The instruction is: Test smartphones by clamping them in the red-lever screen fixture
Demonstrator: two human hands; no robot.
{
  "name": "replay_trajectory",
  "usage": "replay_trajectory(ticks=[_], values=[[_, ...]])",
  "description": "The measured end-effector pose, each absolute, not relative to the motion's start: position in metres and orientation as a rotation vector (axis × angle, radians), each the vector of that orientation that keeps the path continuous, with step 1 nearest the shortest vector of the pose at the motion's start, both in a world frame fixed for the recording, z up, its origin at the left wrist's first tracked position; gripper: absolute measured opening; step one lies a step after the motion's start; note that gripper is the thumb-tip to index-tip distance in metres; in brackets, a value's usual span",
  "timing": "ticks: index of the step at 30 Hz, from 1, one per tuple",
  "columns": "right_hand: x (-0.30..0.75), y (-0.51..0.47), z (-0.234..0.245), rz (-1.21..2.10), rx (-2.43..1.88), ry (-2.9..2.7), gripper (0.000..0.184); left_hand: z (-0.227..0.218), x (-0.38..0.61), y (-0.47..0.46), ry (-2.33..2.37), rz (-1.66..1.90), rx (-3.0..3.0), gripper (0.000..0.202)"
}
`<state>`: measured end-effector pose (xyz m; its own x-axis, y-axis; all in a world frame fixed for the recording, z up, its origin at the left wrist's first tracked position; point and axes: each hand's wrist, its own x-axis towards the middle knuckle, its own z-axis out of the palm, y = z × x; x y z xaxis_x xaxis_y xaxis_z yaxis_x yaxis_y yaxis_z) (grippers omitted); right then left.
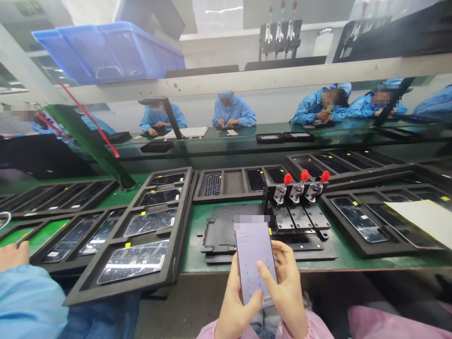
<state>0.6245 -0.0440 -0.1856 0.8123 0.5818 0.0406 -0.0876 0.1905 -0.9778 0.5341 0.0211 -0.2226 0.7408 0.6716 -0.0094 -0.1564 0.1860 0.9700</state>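
At lower left, a co-worker's sleeve [28, 301] and phone trays [141, 245] crowd the bench. At lower centre, your left hand [235, 306] curls closed around the lit phone [254, 256], which is held short of the bench edge [353, 266]. Your right hand [287, 292] cups the phone too, thumb on the screen, so you look mid-tap. Further taps need that firm grip. The only open room is on your side of the edge, and the clamp fixture [300, 188] stands beyond it.

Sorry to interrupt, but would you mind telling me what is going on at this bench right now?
A person holds a slim smartphone with a lit pale screen in both hands: the left hand grips its edge, the right hand has its thumb on the glass. Ahead on the green bench sits a black fixture with three red-knobbed clamps, flanked by black trays of phones.
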Motion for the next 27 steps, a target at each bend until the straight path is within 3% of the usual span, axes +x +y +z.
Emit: replay_trajectory(ticks=[6, 12, 20, 27], values=[[0.628, -0.046, -0.189, 0.532, -1.244, -0.496, 0.040, -0.220, 0.537, 0.019, 0.621, 0.656, 1.290, 0.071], [0.626, -0.044, -0.191, 0.508, -1.300, -0.441, 0.045, -0.226, 0.532, 0.023, 0.435, 0.610, 1.318, 0.076], [0.631, -0.050, -0.202, 0.772, -0.987, -0.484, 0.056, -0.217, 0.533, 0.026, 0.214, 0.588, 0.784, 0.081], [0.627, -0.050, -0.200, 0.759, -1.008, -0.542, 0.061, -0.213, 0.533, 0.027, 0.359, 0.616, 0.748, 0.080]])
